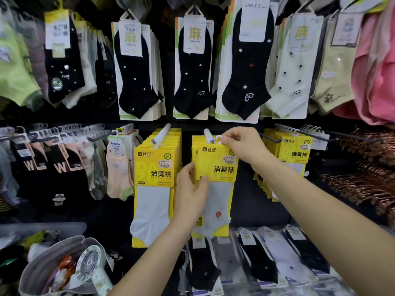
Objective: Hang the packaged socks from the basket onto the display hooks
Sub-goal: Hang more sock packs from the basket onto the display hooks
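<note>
At the middle hook (208, 133), our right hand (241, 146) pinched the sock pack (220, 167) by its hanger tab (218, 138), our left hand (190, 189) gripping its edge; it looked light, stiff-carded up top and floppy below.

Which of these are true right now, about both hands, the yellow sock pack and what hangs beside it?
The right hand pinches the top of the yellow-carded grey sock pack at the white display hook. True.
The left hand hangs free. False: it holds that pack's left edge.
No packs hang left of it. False: a stack of yellow-carded white sock packs hangs there.
A small white fan lies in the grey fabric bag. True.
</note>
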Available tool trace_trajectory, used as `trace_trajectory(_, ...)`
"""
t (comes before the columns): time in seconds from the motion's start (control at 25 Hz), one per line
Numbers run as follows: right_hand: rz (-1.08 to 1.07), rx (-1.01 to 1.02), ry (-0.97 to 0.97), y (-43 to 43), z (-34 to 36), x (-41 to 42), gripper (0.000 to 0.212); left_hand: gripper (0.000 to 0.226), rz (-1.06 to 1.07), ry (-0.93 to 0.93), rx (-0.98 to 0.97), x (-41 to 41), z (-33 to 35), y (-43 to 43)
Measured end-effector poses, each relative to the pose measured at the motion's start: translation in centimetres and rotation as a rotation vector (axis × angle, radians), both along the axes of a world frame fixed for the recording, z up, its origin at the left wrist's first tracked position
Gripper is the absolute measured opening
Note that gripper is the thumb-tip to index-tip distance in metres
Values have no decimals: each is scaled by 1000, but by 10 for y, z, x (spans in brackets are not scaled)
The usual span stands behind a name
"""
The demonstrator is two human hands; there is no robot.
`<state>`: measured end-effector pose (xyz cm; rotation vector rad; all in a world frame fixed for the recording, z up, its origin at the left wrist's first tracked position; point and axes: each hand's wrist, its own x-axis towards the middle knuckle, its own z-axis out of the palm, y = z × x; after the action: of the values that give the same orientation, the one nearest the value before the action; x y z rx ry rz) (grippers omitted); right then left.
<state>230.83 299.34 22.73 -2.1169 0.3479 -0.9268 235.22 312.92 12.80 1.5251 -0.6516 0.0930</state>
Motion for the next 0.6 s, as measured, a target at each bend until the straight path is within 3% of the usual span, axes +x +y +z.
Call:
trace_trajectory(0.16, -50, -130, 100, 2, 0, 17, 14, 58, 65, -81, 21, 6, 12, -4)
trace_trajectory(0.32, -176, -215, 59, 2, -16, 19, 15, 66, 17, 22, 40, 18, 27, -15)
trace_trajectory(0.44, -139, -6, 41, 2, -43, 11, 48, 61, -58, 125, 34, 31, 30, -22)
trace_trajectory(0.6, 176, 286, 54, 12, -81, 5, 31, 37, -208, 147, -56, 36, 22, -26)
